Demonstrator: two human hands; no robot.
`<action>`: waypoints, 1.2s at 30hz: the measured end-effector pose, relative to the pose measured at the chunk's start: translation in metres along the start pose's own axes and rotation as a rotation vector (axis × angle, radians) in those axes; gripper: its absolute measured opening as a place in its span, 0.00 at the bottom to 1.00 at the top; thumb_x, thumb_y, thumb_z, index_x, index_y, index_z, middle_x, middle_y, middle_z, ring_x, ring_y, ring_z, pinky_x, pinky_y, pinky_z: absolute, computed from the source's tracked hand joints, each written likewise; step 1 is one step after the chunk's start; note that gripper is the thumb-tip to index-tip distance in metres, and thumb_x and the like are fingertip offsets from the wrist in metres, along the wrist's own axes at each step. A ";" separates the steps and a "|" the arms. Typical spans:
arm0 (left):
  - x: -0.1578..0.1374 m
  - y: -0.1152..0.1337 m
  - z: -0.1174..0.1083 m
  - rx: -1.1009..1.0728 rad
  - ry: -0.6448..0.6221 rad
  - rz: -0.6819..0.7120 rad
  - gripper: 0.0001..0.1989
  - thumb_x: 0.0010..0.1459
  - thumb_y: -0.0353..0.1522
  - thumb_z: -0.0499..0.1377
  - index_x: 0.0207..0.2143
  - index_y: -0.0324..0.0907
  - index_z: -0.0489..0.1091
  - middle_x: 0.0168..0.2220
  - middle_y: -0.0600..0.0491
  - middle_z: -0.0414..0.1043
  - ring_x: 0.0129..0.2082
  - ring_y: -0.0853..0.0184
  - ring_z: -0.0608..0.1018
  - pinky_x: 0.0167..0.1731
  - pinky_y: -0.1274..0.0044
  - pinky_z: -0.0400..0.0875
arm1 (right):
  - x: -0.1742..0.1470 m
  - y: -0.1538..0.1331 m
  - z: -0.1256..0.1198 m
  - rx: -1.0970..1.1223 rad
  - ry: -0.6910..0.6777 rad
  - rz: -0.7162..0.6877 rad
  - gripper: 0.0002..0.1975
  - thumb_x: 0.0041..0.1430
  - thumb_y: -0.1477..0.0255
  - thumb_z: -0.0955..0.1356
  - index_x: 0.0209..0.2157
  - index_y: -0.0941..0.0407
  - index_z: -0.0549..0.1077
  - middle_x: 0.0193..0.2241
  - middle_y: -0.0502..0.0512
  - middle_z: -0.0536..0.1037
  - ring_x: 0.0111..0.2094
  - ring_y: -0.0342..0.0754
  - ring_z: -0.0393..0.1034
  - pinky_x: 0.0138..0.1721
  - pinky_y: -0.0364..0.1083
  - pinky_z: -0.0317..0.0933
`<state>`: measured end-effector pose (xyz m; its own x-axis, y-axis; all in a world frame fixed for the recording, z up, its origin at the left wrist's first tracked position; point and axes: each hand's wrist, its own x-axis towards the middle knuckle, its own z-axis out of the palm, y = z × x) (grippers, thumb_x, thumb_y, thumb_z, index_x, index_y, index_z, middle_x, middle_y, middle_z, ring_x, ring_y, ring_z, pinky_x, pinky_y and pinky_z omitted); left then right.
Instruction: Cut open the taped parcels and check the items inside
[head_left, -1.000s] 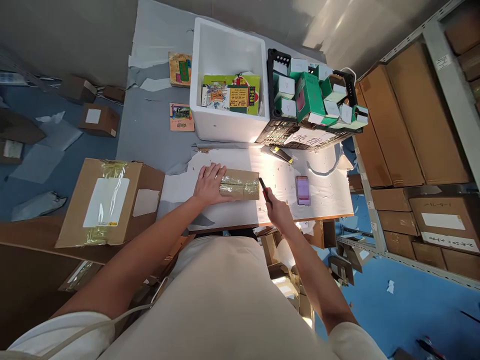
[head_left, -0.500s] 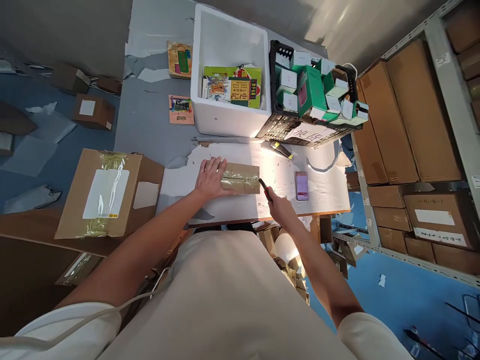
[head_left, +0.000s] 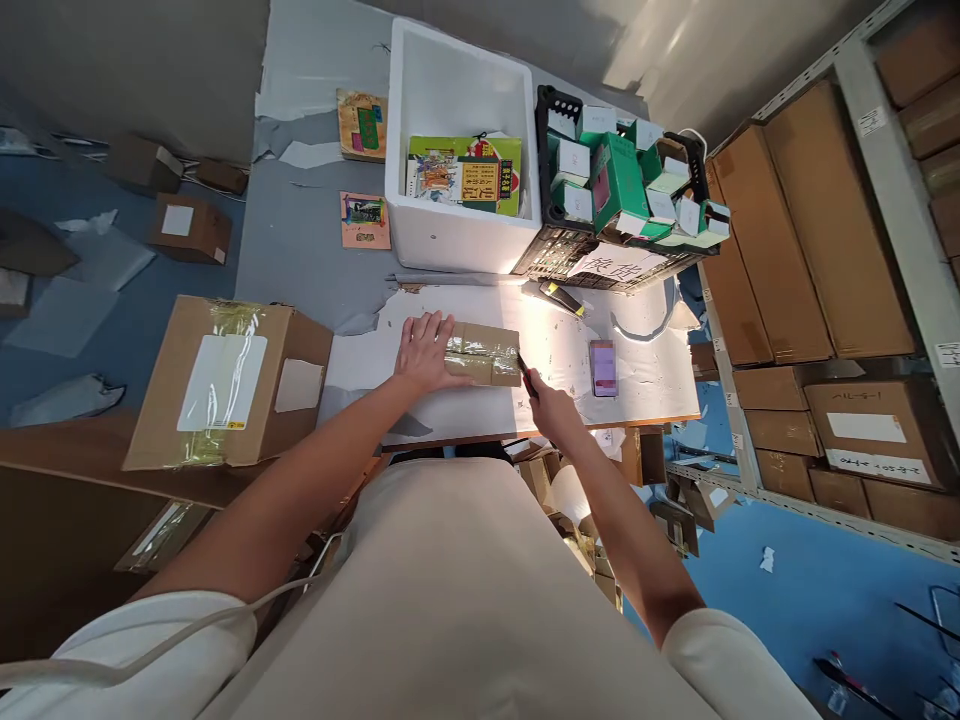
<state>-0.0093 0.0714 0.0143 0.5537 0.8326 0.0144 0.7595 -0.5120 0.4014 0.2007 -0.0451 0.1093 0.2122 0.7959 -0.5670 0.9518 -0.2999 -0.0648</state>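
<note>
A small cardboard box (head_left: 487, 356) with clear tape along its top lies on the white-covered table. My left hand (head_left: 426, 352) rests flat over the box's left end, fingers stretched out and thumb along the near side. That end is hidden under the palm. My right hand (head_left: 553, 408) is closed around a slim black box cutter (head_left: 526, 374), whose tip is at the right end of the box; whether it touches cannot be told. Behind the box lies a black and yellow utility knife (head_left: 562, 298). A phone (head_left: 603, 368) with a lit screen is to the right.
A white foam bin (head_left: 457, 235) with books stands at the back, beside a black crate (head_left: 551, 215) of green-and-white boxes. Two booklets, one pink (head_left: 365, 222), lie left of the bin. A large taped carton (head_left: 217, 385) stands left; shelves with cartons (head_left: 874, 430) line the right.
My right hand and the box cutter have shifted slightly left and tilted more upright at the box's end. My left hand stays on the box. The camera view has shifted slightly.
</note>
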 end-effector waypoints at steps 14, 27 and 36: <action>-0.001 -0.001 0.002 0.008 -0.006 0.029 0.56 0.42 0.59 0.57 0.65 0.33 0.47 0.65 0.34 0.48 0.65 0.44 0.51 0.62 0.56 0.33 | -0.030 0.013 0.023 0.119 0.053 -0.013 0.30 0.61 0.75 0.59 0.65 0.56 0.52 0.36 0.61 0.79 0.35 0.55 0.74 0.33 0.46 0.59; -0.048 -0.040 0.009 -0.521 0.140 -0.294 0.57 0.43 0.51 0.64 0.66 0.37 0.39 0.67 0.35 0.42 0.66 0.50 0.53 0.60 0.60 0.56 | 0.055 0.013 0.092 1.529 0.287 0.100 0.21 0.50 0.54 0.66 0.39 0.53 0.63 0.30 0.48 0.71 0.30 0.44 0.71 0.26 0.43 0.67; -0.060 -0.031 0.018 -0.713 0.116 -0.562 0.26 0.53 0.49 0.56 0.45 0.40 0.74 0.40 0.46 0.79 0.40 0.58 0.79 0.43 0.67 0.73 | 0.067 0.030 0.071 1.543 0.243 0.006 0.21 0.48 0.54 0.67 0.38 0.54 0.65 0.31 0.49 0.72 0.30 0.43 0.68 0.29 0.42 0.63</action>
<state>-0.0598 0.0336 -0.0157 0.0988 0.9556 -0.2776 0.4944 0.1950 0.8471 0.2279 -0.0377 0.0112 0.3895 0.8098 -0.4388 -0.1565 -0.4113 -0.8980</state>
